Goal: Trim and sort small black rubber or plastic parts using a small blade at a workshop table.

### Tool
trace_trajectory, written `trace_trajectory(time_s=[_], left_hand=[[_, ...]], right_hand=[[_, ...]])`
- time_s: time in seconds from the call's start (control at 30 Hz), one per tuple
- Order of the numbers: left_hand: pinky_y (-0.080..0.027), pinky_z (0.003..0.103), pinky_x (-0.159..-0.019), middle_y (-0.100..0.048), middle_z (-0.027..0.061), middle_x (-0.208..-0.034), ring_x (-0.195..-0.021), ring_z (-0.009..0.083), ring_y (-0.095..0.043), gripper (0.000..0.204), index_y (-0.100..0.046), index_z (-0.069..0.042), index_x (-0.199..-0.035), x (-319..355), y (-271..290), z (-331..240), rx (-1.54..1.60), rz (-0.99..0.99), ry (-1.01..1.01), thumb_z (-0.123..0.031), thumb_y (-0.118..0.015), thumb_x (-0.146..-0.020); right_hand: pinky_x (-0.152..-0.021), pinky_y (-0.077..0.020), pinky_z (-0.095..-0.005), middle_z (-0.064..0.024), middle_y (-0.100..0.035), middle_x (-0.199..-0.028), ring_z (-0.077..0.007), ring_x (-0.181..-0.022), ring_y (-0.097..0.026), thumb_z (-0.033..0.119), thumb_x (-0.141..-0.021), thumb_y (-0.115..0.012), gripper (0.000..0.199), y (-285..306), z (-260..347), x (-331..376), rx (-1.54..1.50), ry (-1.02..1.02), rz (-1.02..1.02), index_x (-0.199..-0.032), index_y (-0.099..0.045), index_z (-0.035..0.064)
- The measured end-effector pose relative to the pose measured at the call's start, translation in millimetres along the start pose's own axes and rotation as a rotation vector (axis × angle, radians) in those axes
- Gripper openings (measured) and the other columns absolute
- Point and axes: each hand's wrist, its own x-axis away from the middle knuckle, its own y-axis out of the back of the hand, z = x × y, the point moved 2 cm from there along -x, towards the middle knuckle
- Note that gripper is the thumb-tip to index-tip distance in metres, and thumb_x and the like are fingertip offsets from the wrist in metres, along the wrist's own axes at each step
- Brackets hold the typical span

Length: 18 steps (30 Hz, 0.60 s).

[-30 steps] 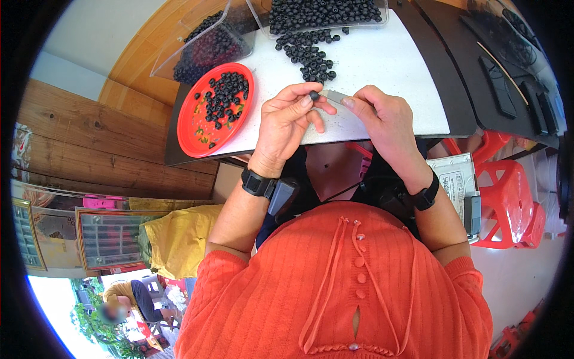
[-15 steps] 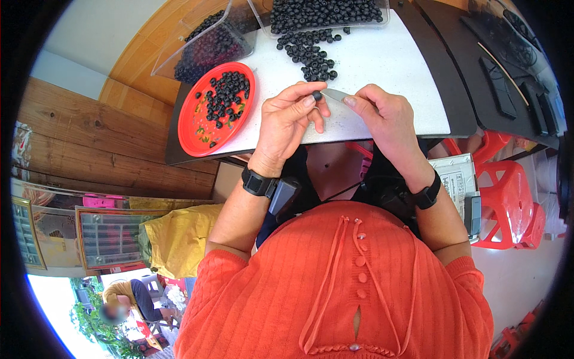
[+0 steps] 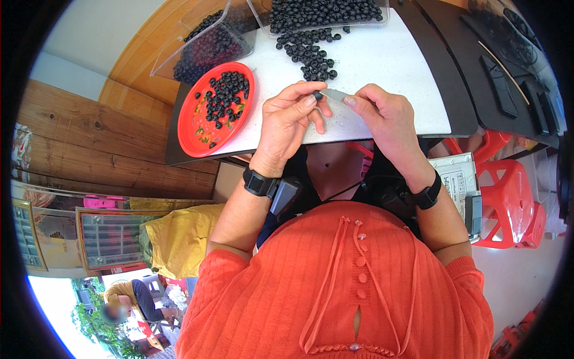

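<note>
Between thumb and forefinger, my left hand [image 3: 290,116] pinches one small round black bead [image 3: 317,95]. A thin blade [image 3: 335,94], like a small knife, is gripped in my right hand [image 3: 385,115], its tip touching or very close to the bead. Both hands are over the near edge of a white board [image 3: 394,72] on the dark table. Just beyond them lies a loose trail of black beads [image 3: 314,57]. To the left of my left hand, a red plate [image 3: 190,128] holds many similar black beads.
At the back, a clear plastic box [image 3: 382,18] full of black beads stands on the board, with another clear box [image 3: 164,63] of beads to its left. Red stools [image 3: 508,203] stand on the right. A yellow cloth [image 3: 179,239] hangs at left; a person [image 3: 137,299] sits farther off.
The blade has tilted slightly against the bead. Both hands stay in nearly the same place, and the plate and beads on the table have not moved.
</note>
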Motion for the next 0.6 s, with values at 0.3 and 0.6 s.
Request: trace_trajectory(time_s=[0.3,0.6], left_hand=[[-0.054,0.029,-0.063,-0.065,0.0201,-0.098,-0.084,0.0247,-0.065,0.03,-0.06,0.007,-0.125,-0.3,-4.3,-0.3,-0.019,0.008,-0.011,-0.007,-0.055,-0.099],[-0.054,0.029,-0.062,-0.065,0.0196,-0.096,-0.082,0.0237,-0.064,0.03,-0.06,0.006,-0.125,0.1,-4.7,0.2,-0.036,-0.003,-0.012,-0.007,-0.054,-0.099]], right_hand=[[-0.054,-0.0455,-0.0381,-0.0105,-0.062,-0.06,-0.0273,-0.055,-0.063,0.032,-0.094,-0.063,0.029,-0.5,-0.8,-0.5,0.019,0.012,-0.001,-0.08,-0.066,0.0064],[-0.053,-0.0451,-0.0383,-0.0109,-0.062,-0.06,-0.0275,-0.054,-0.062,0.032,-0.093,-0.063,0.029,-0.1,0.1,-0.8,0.021,0.025,0.0,-0.079,-0.066,0.0066]])
